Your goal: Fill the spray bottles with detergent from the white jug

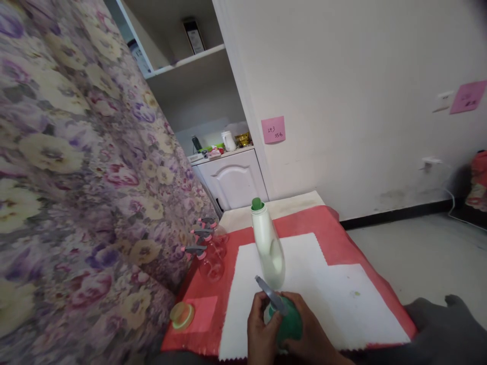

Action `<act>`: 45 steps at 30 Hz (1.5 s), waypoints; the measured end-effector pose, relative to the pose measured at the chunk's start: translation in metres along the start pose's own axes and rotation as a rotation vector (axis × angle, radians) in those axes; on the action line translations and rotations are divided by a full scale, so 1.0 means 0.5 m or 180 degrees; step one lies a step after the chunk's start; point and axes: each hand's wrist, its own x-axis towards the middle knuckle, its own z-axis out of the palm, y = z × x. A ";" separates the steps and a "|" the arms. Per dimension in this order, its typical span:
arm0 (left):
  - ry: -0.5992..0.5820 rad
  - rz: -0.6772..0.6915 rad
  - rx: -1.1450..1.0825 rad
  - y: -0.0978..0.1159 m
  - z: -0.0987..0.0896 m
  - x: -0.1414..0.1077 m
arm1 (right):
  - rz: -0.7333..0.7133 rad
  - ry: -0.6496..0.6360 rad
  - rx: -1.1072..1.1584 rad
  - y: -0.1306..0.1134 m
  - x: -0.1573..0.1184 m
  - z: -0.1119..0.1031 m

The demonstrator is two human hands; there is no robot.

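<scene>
While the L hand (261,324) is clamped round the neck and the R hand (312,330) round the body of a rounded green plastic spray btl. (292,320), grip looks adequate. Slim grey plastic trigger head (271,292) juts out beyond L hand. Advisable: R palm firm, no squeezing; L fingertips low on collar, clear of lever; btl. level above the scallop-edged white sheet (304,258) under both hands. Tall pale-green plastic jug (267,243) w/ green spout stands just ahead of hands; tip-over risk if knocked. Not verifiable: collar thread (under L fingers), btl. base (behind hands), fill level, jug contents. Clear spray btls. w/ pink collars (211,266), left of L hand, overlap; approx. 3.
</scene>
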 end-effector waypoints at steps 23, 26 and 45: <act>-0.0029 -0.0096 -0.0177 -0.002 0.009 0.011 | -0.0022 -0.0078 0.0146 0.000 0.003 -0.007; 0.0072 -0.0104 -0.0199 -0.003 0.012 0.012 | -0.0016 -0.0074 0.0157 0.006 0.004 -0.007; -0.0270 -0.0071 -0.0220 0.008 -0.001 0.002 | -0.0050 -0.0061 0.0161 0.009 0.003 -0.006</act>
